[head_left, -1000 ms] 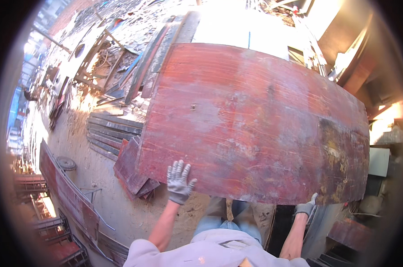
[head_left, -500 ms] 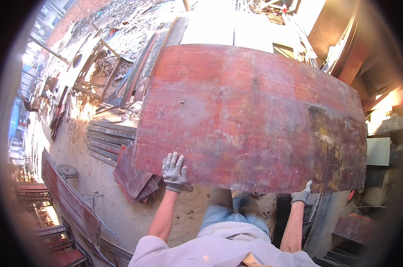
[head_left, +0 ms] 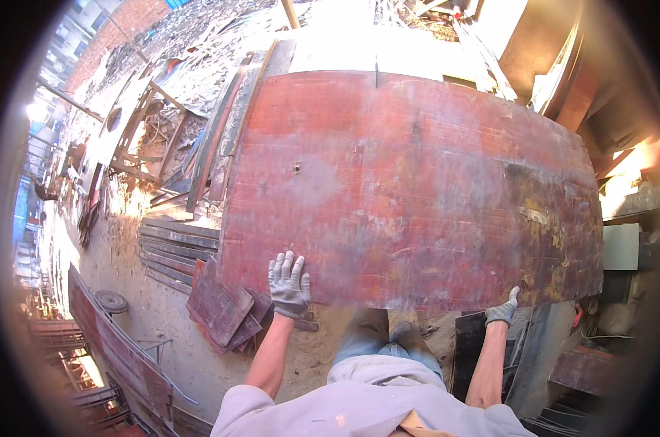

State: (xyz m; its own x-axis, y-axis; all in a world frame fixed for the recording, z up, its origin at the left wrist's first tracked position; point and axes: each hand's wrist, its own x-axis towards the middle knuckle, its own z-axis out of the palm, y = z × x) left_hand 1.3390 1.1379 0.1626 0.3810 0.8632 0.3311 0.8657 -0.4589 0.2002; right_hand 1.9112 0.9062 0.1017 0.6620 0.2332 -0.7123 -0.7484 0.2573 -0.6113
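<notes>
A large, worn reddish plywood board stretches out in front of me, stained dark and yellowish toward its right end. My left hand, in a grey-white work glove, lies flat on its near left part with the fingers stretched forward. At the near edge further right, my gloved right hand grips the board, thumb up on the top face. The other right fingers are hidden under the board.
Smaller reddish board pieces lie on the ground at the left, beside stacked dark planks. A long panel and a small wheel are farther left. White sheets lie beyond the board; a pale box stands right.
The board's near edge and my right hand have shifted slightly up in the view, the hand also a little right. My left hand keeps flat on the board. My legs have shifted a little.
</notes>
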